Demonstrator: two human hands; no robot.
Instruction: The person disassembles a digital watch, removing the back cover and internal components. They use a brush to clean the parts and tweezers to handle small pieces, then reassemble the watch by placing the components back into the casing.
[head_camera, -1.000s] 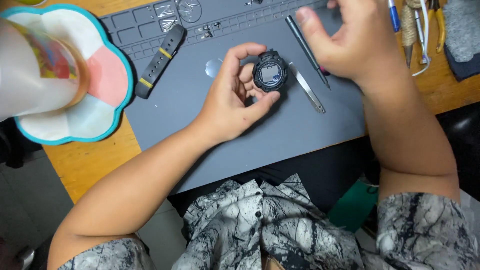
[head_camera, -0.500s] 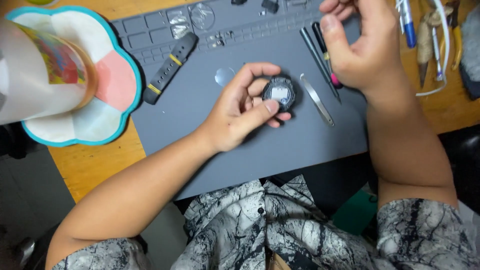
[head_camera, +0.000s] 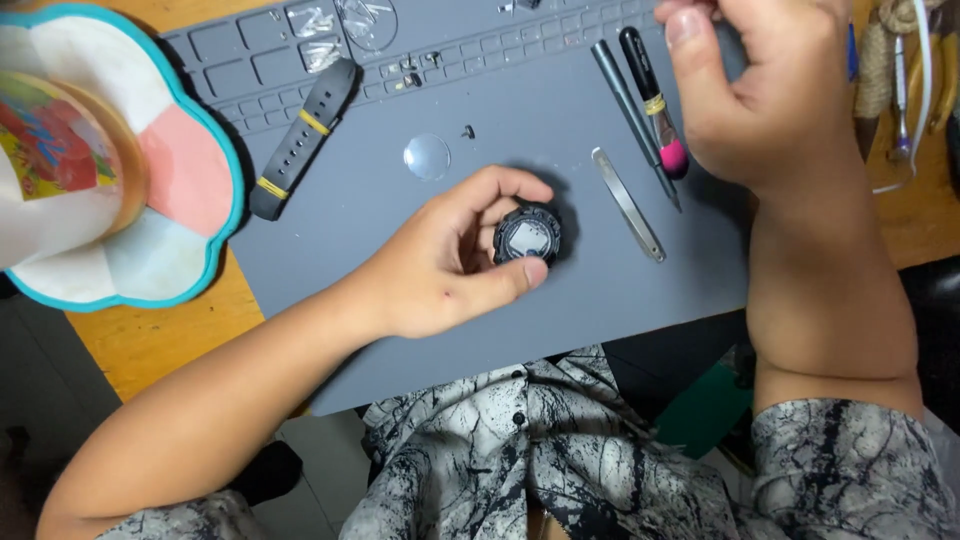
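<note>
Left hand (head_camera: 440, 265) pinches the black watch case (head_camera: 527, 237) between thumb and fingers, mid grey work mat (head_camera: 560, 330). Right hand (head_camera: 760, 85) curled closed at the mat's top right; can't tell what it holds. Tweezers (head_camera: 628, 204), loose crystal (head_camera: 427, 156), strap (head_camera: 303, 137) lie around the case.

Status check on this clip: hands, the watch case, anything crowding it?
Left hand grips black watch case on grey mat. Right hand raised near brush, contents unclear. Tweezers and loose crystal lie clear.
</note>
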